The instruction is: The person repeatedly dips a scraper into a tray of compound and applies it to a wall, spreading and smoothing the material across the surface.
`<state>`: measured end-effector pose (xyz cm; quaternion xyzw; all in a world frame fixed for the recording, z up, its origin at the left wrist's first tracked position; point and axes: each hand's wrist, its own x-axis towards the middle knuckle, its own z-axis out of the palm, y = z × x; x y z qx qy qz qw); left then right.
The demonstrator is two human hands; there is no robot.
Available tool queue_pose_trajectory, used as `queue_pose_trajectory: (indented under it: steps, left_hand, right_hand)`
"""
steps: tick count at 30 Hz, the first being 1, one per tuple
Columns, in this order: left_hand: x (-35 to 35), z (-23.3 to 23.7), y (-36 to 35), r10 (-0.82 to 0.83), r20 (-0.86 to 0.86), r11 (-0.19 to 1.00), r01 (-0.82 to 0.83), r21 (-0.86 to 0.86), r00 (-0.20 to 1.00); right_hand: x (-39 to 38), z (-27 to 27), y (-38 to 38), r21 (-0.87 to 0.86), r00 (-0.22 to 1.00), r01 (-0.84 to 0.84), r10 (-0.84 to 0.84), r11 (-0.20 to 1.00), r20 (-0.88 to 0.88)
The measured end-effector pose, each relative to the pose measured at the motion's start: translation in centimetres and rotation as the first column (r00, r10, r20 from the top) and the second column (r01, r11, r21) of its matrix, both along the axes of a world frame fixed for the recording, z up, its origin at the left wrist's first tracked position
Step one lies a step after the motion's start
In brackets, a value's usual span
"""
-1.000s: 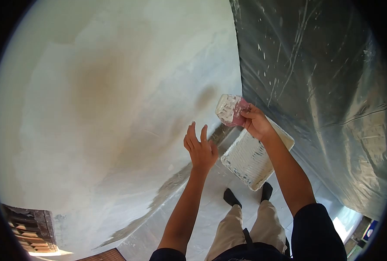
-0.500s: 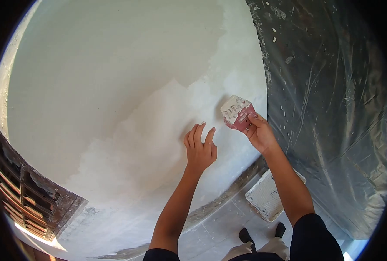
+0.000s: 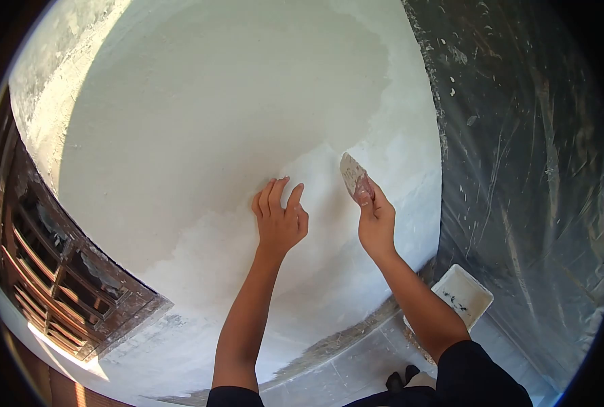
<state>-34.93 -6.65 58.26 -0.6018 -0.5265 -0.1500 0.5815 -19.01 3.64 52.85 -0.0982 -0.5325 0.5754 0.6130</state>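
Shifted left: right hand (image 3: 375,224), closed on putty knife (image 3: 351,175), blade now against wall (image 3: 213,122). Open left hand (image 3: 279,220) flat on wall beside it.

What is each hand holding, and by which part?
Right hand grips a putty knife by its pink handle, blade at the wall. Left hand holds nothing, resting on the wall.

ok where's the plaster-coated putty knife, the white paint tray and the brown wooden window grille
plaster-coated pink-handled putty knife (image 3: 350,176): head view, on its white-smeared blade
white rectangular paint tray (image 3: 466,292): head view, bare inside bottom
brown wooden window grille (image 3: 64,271): head view, on its middle lattice
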Motion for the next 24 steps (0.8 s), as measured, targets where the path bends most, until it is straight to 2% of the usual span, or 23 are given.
queue_pose_trajectory:
  steps: [2, 5, 6, 7, 9, 11, 13, 17, 19, 20, 24]
  left_hand:
    - [-0.3, 1.2, -0.7, 0.039, -0.031, 0.999, -0.038, 0.017, 0.999]
    - [-0.8, 2.7, -1.5, 0.088, -0.056, 0.996, -0.086, 0.033, 0.995]
    - [-1.0, 3.1, -1.7, 0.097, -0.059, 0.995, -0.095, 0.034, 0.994]
    - [-1.2, 3.4, -1.9, 0.11, -0.073, 0.994, -0.109, 0.021, 0.991]
    - [-1.4, 3.9, -2.1, 0.13, -0.094, 0.992, -0.129, 0.011, 0.987]
    - [-1.5, 4.0, -2.4, 0.13, -0.093, 0.992, -0.129, 0.014, 0.987]
    - [-2.1, 3.9, -2.3, 0.132, -0.111, 0.991, -0.132, 0.006, 0.985]
    - [-2.5, 3.6, -2.0, 0.114, -0.155, 0.993, -0.11, 0.034, 0.981]
    - [-2.8, 3.2, -2.2, 0.073, -0.157, 0.997, -0.068, 0.042, 0.985]
    - [-3.0, 3.2, -2.3, 0.037, -0.164, 0.998, -0.029, 0.05, 0.986]
    - [-3.4, 2.6, -2.7, -0.068, -0.156, 0.991, 0.085, 0.108, 0.985]
  right_hand:
    - [-0.9, 0.7, -0.7, 0.109, 0.981, 0.177, -0.184, 0.978, 0.055]
    - [-1.5, 1.6, -1.6, 0.166, 0.963, 0.208, -0.231, 0.964, 0.136]
    - [-2.2, 1.4, -1.8, 0.18, 0.97, 0.223, -0.237, 0.958, 0.059]
    - [-2.9, 1.1, -1.9, 0.181, 0.972, 0.214, -0.228, 0.96, 0.057]
    - [-3.9, 1.0, -2.3, 0.306, 0.924, 0.364, -0.383, 0.88, 0.001]
    - [-4.5, 1.0, -2.6, 0.326, 0.937, 0.335, -0.35, 0.884, -0.015]
    - [-5.7, 0.8, -2.9, 0.366, 0.876, 0.464, -0.478, 0.807, -0.059]
    - [-8.0, 0.7, -4.0, 0.402, 0.829, 0.523, -0.559, 0.751, -0.035]
    - [-9.7, 1.0, -4.9, 0.446, 0.799, 0.516, -0.599, 0.731, 0.058]
    - [-10.5, 1.2, -5.1, 0.502, 0.736, 0.54, -0.668, 0.675, 0.107]
    - [-12.2, 1.5, -6.0, 0.533, 0.641, 0.547, -0.733, 0.646, 0.229]
